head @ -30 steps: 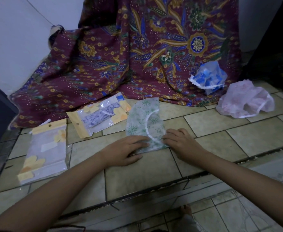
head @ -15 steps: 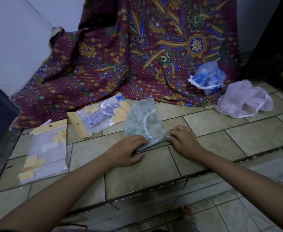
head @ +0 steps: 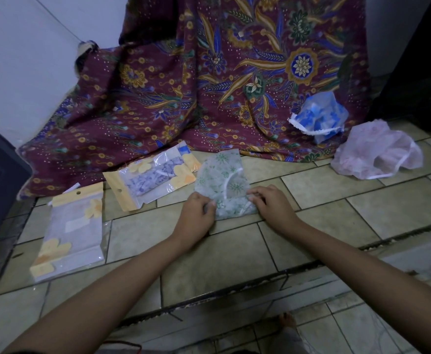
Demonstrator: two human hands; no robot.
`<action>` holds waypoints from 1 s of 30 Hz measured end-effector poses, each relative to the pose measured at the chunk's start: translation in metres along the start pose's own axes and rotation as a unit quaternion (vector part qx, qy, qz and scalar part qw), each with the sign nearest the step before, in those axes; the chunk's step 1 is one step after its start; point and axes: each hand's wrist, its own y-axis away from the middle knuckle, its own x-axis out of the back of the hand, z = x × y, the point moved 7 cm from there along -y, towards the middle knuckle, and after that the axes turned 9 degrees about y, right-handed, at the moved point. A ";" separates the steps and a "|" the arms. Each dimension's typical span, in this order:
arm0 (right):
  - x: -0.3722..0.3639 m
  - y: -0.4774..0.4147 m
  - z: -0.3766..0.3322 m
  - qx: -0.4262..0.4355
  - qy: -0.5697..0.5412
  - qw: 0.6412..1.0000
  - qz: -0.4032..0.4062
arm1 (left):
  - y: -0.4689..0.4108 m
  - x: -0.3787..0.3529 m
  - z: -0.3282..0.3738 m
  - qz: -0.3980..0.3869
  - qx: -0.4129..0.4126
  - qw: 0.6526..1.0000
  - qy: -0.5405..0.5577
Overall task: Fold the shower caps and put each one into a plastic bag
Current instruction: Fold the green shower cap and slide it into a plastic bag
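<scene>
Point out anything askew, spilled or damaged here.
Nothing looks damaged or spilled. The blue shower cap and pink shower cap lie crumpled and unfolded, and the filled plastic bag lies askew to the floor tiles.

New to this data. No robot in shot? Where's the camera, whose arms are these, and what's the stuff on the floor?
There is no robot. A person works with bare hands, and the one picture comes from a wide-angle camera worn on their head, looking forward and down. That is why two forearms enter from the bottom. The left hand and right hand both pinch the near edge of a green shower cap, which lies partly folded on the tiled floor. Left of it lie two plastic bags. The middle bag holds a bluish cap. I cannot make out what is in the far-left bag. To the right, a blue shower cap rests on the patterned cloth, and a pink shower cap lies on the tiles.
</scene>
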 end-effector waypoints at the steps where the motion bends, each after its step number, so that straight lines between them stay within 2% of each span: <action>1: -0.002 -0.001 0.000 0.005 0.014 1.000 -0.002 | 0.001 0.000 0.000 0.002 -0.009 1.000 -0.017; 5: -0.011 -0.003 -0.005 0.030 0.142 0.989 -0.016 | 0.001 -0.003 -0.001 -0.004 -0.013 0.998 -0.061; 9: -0.015 -0.003 -0.010 0.043 0.309 0.950 -0.024 | -0.001 -0.008 0.003 -0.020 -0.018 0.994 -0.101; 12: -0.016 -0.001 -0.016 0.072 0.403 0.911 0.038 | -0.003 -0.010 0.003 -0.034 -0.038 0.967 -0.252; 15: -0.013 0.005 -0.027 0.134 0.417 0.892 0.115 | 0.000 -0.013 0.009 0.007 -0.177 0.903 -0.391; 17: -0.012 0.007 -0.030 0.167 0.407 0.887 0.138 | 0.006 -0.021 0.015 -0.004 -0.301 0.875 -0.379; 19: -0.017 0.010 -0.032 0.234 0.368 0.892 0.118 | 0.010 -0.026 0.019 -0.067 -0.365 0.868 -0.329; 21: -0.023 0.012 -0.034 0.305 0.312 0.897 0.071 | 0.009 -0.028 0.012 -0.149 -0.351 0.889 -0.254; 23: -0.023 0.011 -0.032 0.326 0.274 0.904 0.035 | 0.006 -0.025 -0.001 -0.224 -0.272 0.920 -0.171; 25: -0.022 0.011 -0.027 0.335 0.261 0.905 0.026 | 0.005 -0.020 -0.016 -0.269 -0.201 0.934 -0.120; 28: -0.020 0.014 -0.016 0.327 0.261 0.908 -0.014 | 0.006 -0.017 -0.021 -0.300 -0.177 0.930 -0.120; 30: -0.019 0.015 -0.012 0.291 0.223 0.928 -0.061 | 0.006 -0.015 -0.018 -0.297 -0.166 0.933 -0.114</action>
